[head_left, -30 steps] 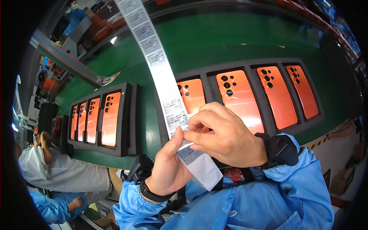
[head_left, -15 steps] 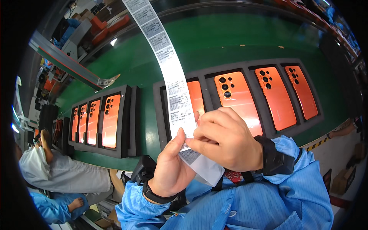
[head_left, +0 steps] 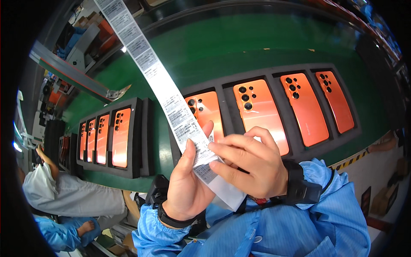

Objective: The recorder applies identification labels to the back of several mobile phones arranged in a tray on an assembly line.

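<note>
A long white strip of printed labels (head_left: 137, 43) runs from the upper left down into my hands. My left hand (head_left: 190, 188) is closed on its lower part, the thumb lying on the front. From the right, my right hand (head_left: 257, 167) reaches in with bent fingers, index fingertip and thumb at the strip's edge. The strip's pale tail hangs below both hands. Beyond my hands, orange phones (head_left: 260, 111) lie backs up in a dark foam tray (head_left: 227, 115); the strip and my fingers partly cover the leftmost one (head_left: 207, 111).
To the left stands another foam tray (head_left: 136, 145) with orange phones (head_left: 121, 137). Both trays sit on the green worktop (head_left: 205, 47). A metal rail (head_left: 77, 77) crosses the upper left. A person in light clothes (head_left: 72, 188) sits at the left, and another person's hand (head_left: 383, 143) shows at the right.
The strip's upper part has swung left, uncovering more of the leftmost phone. My right hand's fingers have spread a little along the strip's edge. My left hand has shifted slightly left.
</note>
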Motion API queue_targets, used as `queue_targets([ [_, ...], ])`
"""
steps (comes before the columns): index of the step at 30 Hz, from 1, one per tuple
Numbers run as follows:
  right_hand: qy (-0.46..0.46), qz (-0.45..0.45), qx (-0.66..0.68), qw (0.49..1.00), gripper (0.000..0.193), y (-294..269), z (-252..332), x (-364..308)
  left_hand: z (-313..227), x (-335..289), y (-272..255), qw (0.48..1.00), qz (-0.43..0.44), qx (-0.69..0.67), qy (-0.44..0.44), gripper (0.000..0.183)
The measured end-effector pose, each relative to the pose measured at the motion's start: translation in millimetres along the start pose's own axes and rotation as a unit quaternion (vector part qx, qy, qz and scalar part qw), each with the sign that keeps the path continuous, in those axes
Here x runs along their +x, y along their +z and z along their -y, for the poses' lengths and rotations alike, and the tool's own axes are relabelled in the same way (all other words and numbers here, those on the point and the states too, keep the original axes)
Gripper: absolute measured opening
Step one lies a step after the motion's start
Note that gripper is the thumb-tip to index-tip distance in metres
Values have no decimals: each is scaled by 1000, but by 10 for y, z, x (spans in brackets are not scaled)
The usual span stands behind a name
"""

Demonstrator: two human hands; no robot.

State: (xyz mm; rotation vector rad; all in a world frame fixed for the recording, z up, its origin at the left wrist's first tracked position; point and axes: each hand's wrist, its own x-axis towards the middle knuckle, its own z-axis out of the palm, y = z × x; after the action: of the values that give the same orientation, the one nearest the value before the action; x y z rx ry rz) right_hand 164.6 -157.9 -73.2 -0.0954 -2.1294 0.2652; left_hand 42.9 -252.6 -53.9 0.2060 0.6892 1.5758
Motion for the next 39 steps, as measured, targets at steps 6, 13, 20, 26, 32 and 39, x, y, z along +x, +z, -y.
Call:
queue_targets([
  [6, 65, -56, 29, 996, 14, 6, -28, -1, 18, 31, 145, 999, -14, 35, -15, 50],
  [13, 15, -4, -84, 996, 21, -56, 22, -104, 67, 35, 171, 996, -60, 55, -23, 50],
  [20, 213, -68, 248, 942, 20, -395, -70, 54, -138, 239, 187, 986, -6, 164, 34, 53],
  [26, 148, -32, 181, 972, 26, -999, -595, 50, -385, 589, 441, 756, 92, 648, -4, 26],
  [32, 111, -27, 136, 984, 17, -1248, -855, 134, 2, 703, 329, 482, 318, 811, 94, 15],
  [39, 166, 15, 169, 971, 11, -1203, -1084, 91, 71, 785, 272, 329, 367, 857, 151, 12],
])
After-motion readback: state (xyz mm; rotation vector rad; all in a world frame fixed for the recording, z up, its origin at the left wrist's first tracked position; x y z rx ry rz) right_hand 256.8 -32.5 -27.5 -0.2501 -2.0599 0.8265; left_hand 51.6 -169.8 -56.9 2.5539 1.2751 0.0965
